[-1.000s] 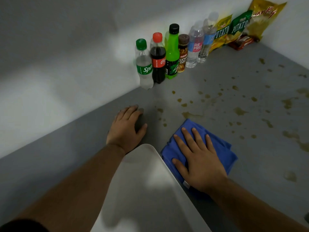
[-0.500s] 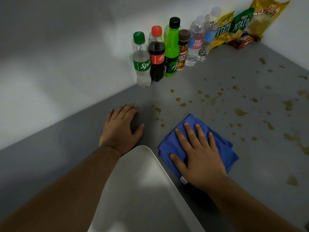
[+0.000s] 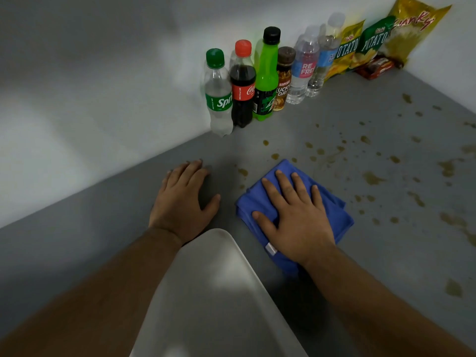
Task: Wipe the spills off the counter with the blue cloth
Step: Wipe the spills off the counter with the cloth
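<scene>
A folded blue cloth lies flat on the grey counter. My right hand presses down on it with fingers spread and palm flat. My left hand rests flat on the bare counter to the left of the cloth, fingers apart, holding nothing. Brown spills dot the counter ahead and to the right of the cloth, with small drops between my two hands.
Several bottles stand in a row against the white wall at the back. Snack bags lean in the far corner. A white rounded object sits close to me between my forearms.
My right hand has slid the blue cloth a little forward, towards the bottles, over some brown drops. My left hand stays flat on the counter.
</scene>
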Demonstrator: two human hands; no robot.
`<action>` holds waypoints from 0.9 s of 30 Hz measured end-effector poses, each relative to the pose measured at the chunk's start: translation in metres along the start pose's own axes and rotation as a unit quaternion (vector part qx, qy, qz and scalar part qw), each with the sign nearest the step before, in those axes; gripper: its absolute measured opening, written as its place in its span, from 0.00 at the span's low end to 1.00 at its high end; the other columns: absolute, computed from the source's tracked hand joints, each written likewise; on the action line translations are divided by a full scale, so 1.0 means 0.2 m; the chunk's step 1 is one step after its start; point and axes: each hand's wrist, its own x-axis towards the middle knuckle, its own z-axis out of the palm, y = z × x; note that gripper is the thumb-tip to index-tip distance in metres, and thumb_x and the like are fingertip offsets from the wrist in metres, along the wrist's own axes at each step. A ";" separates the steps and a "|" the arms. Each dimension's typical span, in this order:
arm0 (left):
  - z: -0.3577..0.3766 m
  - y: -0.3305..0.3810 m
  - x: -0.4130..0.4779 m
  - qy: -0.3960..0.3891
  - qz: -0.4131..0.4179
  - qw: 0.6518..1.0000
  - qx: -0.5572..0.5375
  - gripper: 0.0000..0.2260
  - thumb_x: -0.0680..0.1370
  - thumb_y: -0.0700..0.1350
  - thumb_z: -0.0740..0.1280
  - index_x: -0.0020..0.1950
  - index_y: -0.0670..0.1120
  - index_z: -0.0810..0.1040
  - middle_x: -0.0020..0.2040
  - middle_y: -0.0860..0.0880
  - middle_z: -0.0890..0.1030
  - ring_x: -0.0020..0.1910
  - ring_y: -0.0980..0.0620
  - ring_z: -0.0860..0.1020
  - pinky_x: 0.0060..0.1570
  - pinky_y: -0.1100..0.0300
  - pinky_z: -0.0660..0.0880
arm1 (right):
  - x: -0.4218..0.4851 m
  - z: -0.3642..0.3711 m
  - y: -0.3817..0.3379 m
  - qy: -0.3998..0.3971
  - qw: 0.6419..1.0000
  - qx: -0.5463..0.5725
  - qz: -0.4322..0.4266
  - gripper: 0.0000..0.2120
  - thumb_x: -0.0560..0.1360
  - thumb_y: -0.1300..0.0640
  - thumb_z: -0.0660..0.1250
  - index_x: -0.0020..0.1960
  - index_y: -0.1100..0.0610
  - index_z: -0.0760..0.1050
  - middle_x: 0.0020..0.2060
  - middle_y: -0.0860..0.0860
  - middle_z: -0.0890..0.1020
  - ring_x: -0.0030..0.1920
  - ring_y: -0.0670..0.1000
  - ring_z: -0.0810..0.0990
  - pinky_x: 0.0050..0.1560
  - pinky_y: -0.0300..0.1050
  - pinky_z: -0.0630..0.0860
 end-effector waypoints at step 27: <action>-0.04 0.04 0.16 -0.008 -0.049 0.999 0.002 0.29 0.74 0.56 0.63 0.75 0.50 0.72 0.78 0.48 0.71 0.78 0.43 0.67 0.79 0.38 0.59 | 0.06 0.04 -0.11 -0.019 0.999 -0.015 -0.045 0.39 0.77 0.23 0.34 0.83 0.38 0.36 0.84 0.49 0.37 0.83 0.60 0.33 0.80 0.70 0.37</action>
